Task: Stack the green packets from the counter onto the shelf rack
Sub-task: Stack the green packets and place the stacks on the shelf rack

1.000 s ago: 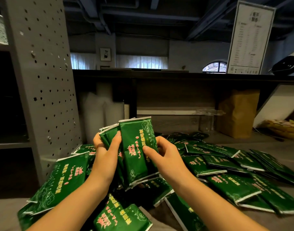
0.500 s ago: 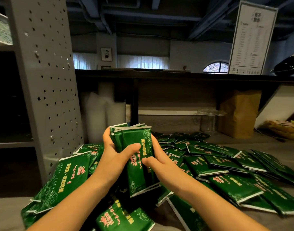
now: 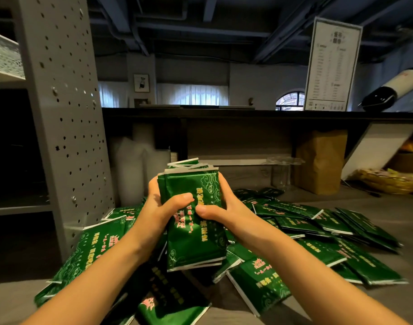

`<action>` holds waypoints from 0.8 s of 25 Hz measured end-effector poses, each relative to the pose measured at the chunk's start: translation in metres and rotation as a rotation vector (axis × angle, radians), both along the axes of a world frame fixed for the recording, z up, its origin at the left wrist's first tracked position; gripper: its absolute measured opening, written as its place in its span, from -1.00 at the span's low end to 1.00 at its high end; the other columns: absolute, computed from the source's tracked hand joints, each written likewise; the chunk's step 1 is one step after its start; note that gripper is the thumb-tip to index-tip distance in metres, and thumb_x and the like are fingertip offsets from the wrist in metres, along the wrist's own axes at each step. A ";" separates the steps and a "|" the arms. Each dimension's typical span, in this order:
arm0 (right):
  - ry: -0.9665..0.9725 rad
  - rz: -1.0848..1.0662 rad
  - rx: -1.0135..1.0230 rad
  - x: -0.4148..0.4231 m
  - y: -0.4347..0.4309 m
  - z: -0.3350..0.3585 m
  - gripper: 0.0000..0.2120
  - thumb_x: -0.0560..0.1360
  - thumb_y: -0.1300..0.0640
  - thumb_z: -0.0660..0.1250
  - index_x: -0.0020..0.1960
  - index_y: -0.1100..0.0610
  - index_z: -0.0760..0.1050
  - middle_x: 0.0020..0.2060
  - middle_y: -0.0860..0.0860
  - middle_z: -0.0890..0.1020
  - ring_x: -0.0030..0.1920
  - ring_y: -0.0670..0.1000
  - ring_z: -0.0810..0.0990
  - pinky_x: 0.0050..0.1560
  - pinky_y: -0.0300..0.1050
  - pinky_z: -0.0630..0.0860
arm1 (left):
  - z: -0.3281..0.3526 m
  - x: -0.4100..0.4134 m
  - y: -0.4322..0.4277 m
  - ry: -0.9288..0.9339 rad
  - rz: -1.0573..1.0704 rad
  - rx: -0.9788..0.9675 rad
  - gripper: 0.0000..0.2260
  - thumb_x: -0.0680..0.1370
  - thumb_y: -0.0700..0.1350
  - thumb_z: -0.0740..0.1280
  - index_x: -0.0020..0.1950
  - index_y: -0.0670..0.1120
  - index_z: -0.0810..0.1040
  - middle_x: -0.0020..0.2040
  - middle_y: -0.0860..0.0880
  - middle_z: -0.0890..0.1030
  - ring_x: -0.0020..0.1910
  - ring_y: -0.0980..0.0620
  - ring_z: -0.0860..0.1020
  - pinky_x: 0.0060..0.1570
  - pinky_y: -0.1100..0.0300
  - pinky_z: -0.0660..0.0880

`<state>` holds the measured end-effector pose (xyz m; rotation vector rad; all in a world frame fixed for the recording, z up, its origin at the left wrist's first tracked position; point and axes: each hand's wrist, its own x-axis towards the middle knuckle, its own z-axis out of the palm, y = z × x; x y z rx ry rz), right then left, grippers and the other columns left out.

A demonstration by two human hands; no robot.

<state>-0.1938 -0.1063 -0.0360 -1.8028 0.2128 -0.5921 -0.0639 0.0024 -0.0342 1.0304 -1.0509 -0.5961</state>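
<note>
- Head view: the left hand (image 3: 160, 208) and right hand (image 3: 224, 207) are both clamped round an upright bundle of glossy green foil packets (image 3: 196, 233) printed in pink and yellow. The thumbs press on its front face and the fingers wrap behind, holding it just above the heap.
- Many more loose green packets (image 3: 329, 231) lie overlapping on the grey counter (image 3: 397, 207). Some reach the foot of the grey perforated metal rack (image 3: 67, 113) at the left, and none that I can see are on a shelf.
- Slippery film is the main risk, I judge. The squeeze bears only on the bundle's middle, so an inner packet could slide down and drop out of the bottom.
- The white top edges are uneven, with some packets standing higher at the back. Set down like that, the stack would probably lean or fan out on the shelf.
- Swung left carelessly, the bundle could clip the rack and shed packets.
- Letting go with one hand would leave a thick bundle in a single grasp, likely to splay.
</note>
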 end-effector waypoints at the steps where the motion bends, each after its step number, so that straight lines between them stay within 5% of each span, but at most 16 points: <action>1: -0.015 -0.032 -0.003 -0.005 0.005 0.003 0.13 0.16 -0.19 0.54 0.50 -0.26 -0.11 0.35 -0.10 0.44 0.28 -0.04 0.50 0.33 0.08 0.41 | 0.005 -0.002 0.003 -0.030 -0.035 0.026 -0.23 0.15 0.03 0.47 0.32 -0.07 0.33 0.14 -0.20 0.59 0.01 -0.15 0.64 -0.16 0.01 0.60; 7: -0.068 -0.234 -0.055 -0.050 0.038 0.001 0.16 0.09 -0.23 0.58 0.45 -0.39 -0.13 0.42 -0.16 0.31 0.37 -0.08 0.38 0.38 0.07 0.35 | 0.014 -0.035 0.039 -0.193 -0.090 0.130 -0.50 0.29 -0.02 0.46 0.20 -0.05 0.48 0.06 -0.02 0.67 0.04 0.00 0.64 -0.05 0.15 0.58; 10: -0.080 -0.268 -0.114 -0.069 0.057 -0.010 0.14 0.20 -0.16 0.56 0.44 -0.39 -0.23 0.25 -0.38 0.27 0.32 -0.23 0.26 0.32 -0.17 0.26 | 0.000 -0.062 0.063 -0.122 -0.073 0.118 -0.60 0.34 -0.11 0.47 0.15 -0.06 0.51 -0.02 0.01 0.69 -0.04 0.05 0.66 -0.13 0.21 0.59; 14: -0.094 -0.230 -0.149 -0.077 0.067 -0.033 0.16 0.19 -0.09 0.58 0.41 -0.45 -0.23 0.25 -0.43 0.31 0.31 -0.28 0.35 0.30 -0.22 0.33 | -0.023 -0.080 0.069 -0.004 -0.023 0.054 -0.30 0.22 -0.11 0.52 0.33 0.01 0.39 0.03 0.05 0.68 0.02 0.10 0.64 0.01 0.16 0.57; 18: -0.102 -0.148 -0.105 -0.080 0.073 -0.047 0.16 0.19 0.10 0.54 0.39 -0.44 -0.22 0.30 -0.32 0.38 0.23 -0.33 0.45 0.06 -0.41 0.47 | -0.034 -0.086 0.059 -0.041 0.016 -0.024 -0.10 0.16 0.15 0.44 0.44 0.17 0.14 0.23 0.11 0.56 0.20 0.18 0.53 0.11 0.28 0.51; 20: -0.123 -0.156 -0.074 -0.082 0.074 -0.048 0.14 0.16 0.03 0.54 0.42 -0.39 -0.18 0.25 -0.42 0.36 0.17 -0.45 0.42 0.03 -0.49 0.44 | -0.036 -0.088 0.055 -0.070 0.042 0.002 0.04 0.09 0.27 0.48 0.49 0.18 0.07 0.37 0.05 0.43 0.34 0.11 0.42 0.28 0.12 0.42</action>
